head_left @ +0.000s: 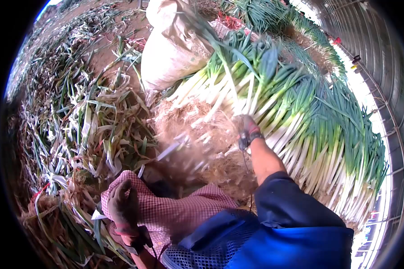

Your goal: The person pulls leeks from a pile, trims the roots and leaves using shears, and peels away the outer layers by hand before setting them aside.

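Observation:
My right hand (248, 129), in a grey and red work glove, reaches forward to the root ends of the green onions (296, 119). Its fingers close round the white part of a green onion there, partly hidden and slightly blurred. The onions lie in a broad pile, white stalks toward me and green leaves pointing away. My left hand (123, 206), also gloved, rests near my knee on the pink checked cloth (166, 208). Its fingers are loosely bent with the thumb apart, and no object shows in them.
A stuffed whitish sack (175, 54) stands beyond the roots. Dry roots (193, 119) lie in front of me. Stripped leaves (90, 130) cover the ground at left. More green onion bundles (265, 15) lie farther back, and a curved ribbed wall (381, 49) rises at right.

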Tool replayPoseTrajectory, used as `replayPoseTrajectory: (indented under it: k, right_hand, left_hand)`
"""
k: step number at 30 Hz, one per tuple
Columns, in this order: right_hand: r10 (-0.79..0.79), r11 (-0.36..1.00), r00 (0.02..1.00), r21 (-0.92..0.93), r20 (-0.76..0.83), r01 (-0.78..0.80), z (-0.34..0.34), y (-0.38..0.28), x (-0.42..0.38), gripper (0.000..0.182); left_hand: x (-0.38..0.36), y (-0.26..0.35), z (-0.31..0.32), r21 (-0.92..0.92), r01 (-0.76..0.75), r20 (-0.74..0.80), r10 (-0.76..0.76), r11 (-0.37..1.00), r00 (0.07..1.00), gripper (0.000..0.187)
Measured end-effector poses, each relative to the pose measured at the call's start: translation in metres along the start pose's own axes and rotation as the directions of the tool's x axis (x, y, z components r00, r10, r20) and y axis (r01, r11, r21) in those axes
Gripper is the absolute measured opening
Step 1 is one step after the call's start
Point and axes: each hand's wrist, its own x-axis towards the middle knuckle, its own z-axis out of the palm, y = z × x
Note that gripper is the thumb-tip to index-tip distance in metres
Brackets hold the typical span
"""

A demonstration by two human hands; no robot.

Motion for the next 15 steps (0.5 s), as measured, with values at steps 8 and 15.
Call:
replayPoseTrajectory:
  k: [8,15]
  right_hand:
    - [-0.128,0.972,0.955,0.226,0.266,0.067,0.037,-0.034,-0.045,0.028]
    - [-0.357,0.643,0.907,-0.646,0.222,0.411,0.061,-0.058,-0.091,0.056]
  left_hand:
    - [-0.002,-0.002,0.005,-0.017,0.020,0.012,-0.019,1.000,1.000,0.028]
    - [-0.026,0.007,-0.017,-0.534,0.172,-0.052,-0.235,0.828,0.971,0.036]
